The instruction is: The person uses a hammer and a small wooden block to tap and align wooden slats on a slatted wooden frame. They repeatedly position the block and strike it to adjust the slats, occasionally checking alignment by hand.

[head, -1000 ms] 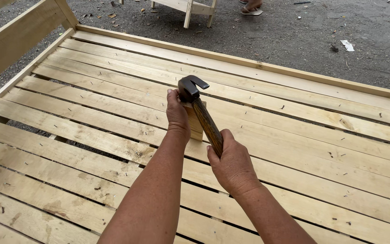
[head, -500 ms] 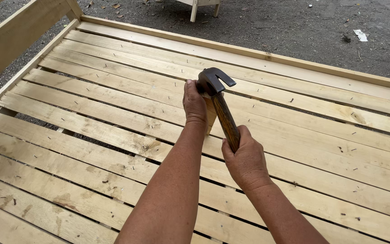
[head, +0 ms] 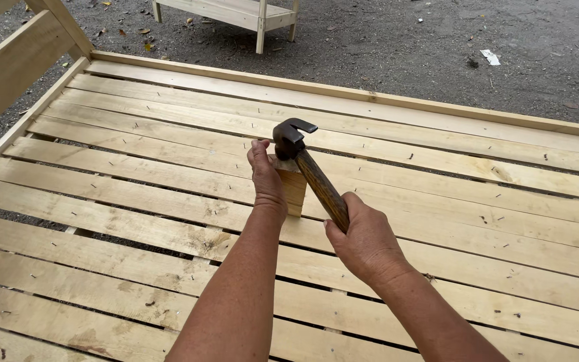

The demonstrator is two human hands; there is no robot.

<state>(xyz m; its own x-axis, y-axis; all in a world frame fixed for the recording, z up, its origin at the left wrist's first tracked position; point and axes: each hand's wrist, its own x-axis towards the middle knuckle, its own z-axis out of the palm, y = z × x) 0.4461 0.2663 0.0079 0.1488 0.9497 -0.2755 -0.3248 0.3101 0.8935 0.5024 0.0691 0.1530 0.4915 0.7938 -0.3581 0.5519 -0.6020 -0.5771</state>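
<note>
A: What is held in each grip?
B: A small wooden block (head: 293, 191) is grasped upright by the left hand (head: 267, 179) on the slatted bed frame (head: 135, 174). A claw hammer (head: 309, 171) is clenched by the right hand (head: 363, 238), its head at the block's top.

Small pale wooden block (head: 293, 189), upright, pinched in left hand (head: 267, 179); dark-headed claw hammer (head: 309, 171), wooden handle gripped by right hand (head: 363, 234), head atop block.
</note>
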